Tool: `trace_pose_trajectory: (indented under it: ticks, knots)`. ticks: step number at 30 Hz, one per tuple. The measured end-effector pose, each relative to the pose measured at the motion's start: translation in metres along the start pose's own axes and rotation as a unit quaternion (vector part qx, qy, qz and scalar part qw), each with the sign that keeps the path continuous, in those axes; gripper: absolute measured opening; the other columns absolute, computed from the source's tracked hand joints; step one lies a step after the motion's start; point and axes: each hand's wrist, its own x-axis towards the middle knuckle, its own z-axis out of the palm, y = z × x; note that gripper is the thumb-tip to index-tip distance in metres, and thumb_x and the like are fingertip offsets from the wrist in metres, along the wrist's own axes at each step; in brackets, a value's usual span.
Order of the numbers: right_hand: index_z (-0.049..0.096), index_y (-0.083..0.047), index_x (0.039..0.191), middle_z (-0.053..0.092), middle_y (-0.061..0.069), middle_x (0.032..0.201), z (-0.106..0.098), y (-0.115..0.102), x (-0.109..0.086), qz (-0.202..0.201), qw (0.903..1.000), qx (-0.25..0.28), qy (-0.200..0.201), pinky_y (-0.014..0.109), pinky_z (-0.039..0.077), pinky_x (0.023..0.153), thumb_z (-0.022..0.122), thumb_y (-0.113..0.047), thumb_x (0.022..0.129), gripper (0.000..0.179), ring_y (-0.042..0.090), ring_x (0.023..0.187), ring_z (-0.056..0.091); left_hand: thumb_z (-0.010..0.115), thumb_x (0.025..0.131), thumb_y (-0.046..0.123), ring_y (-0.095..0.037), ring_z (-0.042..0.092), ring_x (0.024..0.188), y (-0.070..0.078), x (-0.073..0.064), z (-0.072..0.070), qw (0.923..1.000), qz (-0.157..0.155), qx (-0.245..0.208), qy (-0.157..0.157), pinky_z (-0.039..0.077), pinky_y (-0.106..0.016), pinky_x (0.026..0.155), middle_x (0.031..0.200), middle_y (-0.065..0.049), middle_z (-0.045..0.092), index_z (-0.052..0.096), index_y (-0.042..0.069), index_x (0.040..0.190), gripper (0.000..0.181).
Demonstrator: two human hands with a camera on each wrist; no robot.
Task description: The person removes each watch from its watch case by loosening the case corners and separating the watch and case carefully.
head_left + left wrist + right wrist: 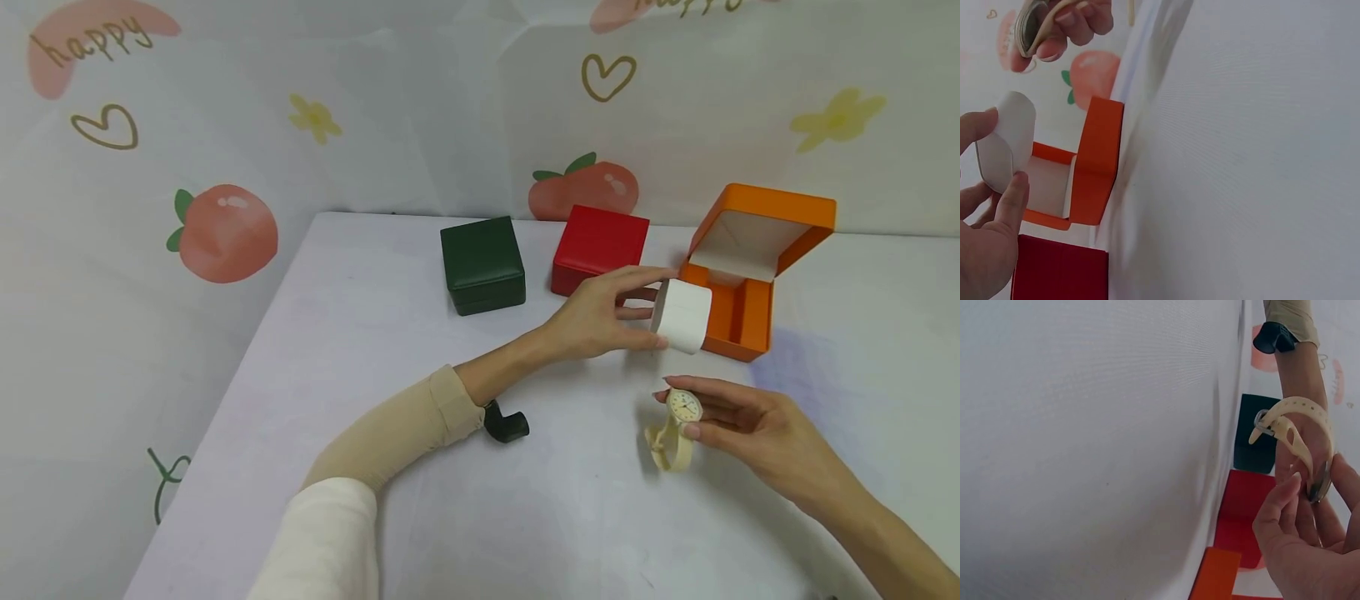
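My left hand (pixel 592 317) pinches a white watch cushion (pixel 684 317) between thumb and fingers, in front of the opened orange watch box (pixel 738 321). In the left wrist view the cushion (pixel 1013 140) shows its rounded side, and the thumb and fingertips grip its edges. Nearer to me, my right hand (pixel 765 425) holds a cream wristwatch (pixel 678 433) by its case, dial facing up. The watch strap (pixel 1304 403) is buckled into a loop and hangs below the fingers. The orange box's lid (pixel 780 212) stands raised, with its pale lining showing.
Behind the left hand sits a closed red box (pixel 600 242), and to its left a closed dark green box (pixel 483 262). A black strapped device (pixel 506 423) is at the left wrist. A patterned cloth backdrop (pixel 420 108) rises behind the table.
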Motion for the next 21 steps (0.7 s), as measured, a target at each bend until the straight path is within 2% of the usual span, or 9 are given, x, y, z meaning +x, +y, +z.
trace_pose_trajectory:
  ticks: [5,11,21]
  knots:
    - [0.056,-0.001,0.138,0.070,0.001,0.121,0.000,0.002,0.002,-0.002,1.0000,-0.009,0.000,0.021,0.056,0.083,0.067,-0.002,0.093,0.047,0.013,0.101,0.069,0.082,0.080,0.005,-0.005,0.055,0.115,-0.002,0.011,0.005,1.0000,-0.003,-0.007,0.003,0.052,-0.020,0.092,0.142,-0.004,0.049,0.048,0.007,0.145,0.073]
    - [0.058,-0.003,0.136,0.068,-0.003,0.121,0.001,0.008,0.005,0.008,0.9998,-0.019,0.000,0.022,0.056,0.081,0.070,-0.005,0.092,0.046,0.016,0.095,0.068,0.083,0.079,0.004,-0.004,0.053,0.114,-0.004,0.024,0.013,0.9999,-0.012,-0.008,0.000,0.052,-0.021,0.091,0.141,-0.004,0.049,0.047,0.008,0.147,0.077]
    - [0.060,-0.014,0.137,0.066,-0.006,0.123,0.000,0.014,0.009,0.055,0.9974,-0.047,-0.007,0.024,0.056,0.078,0.069,-0.019,0.095,0.044,0.014,0.096,0.067,0.084,0.079,0.008,0.001,0.051,0.111,-0.007,0.037,0.022,0.9991,-0.020,0.034,0.016,0.051,-0.015,0.089,0.139,0.000,0.049,0.048,0.013,0.147,0.076]
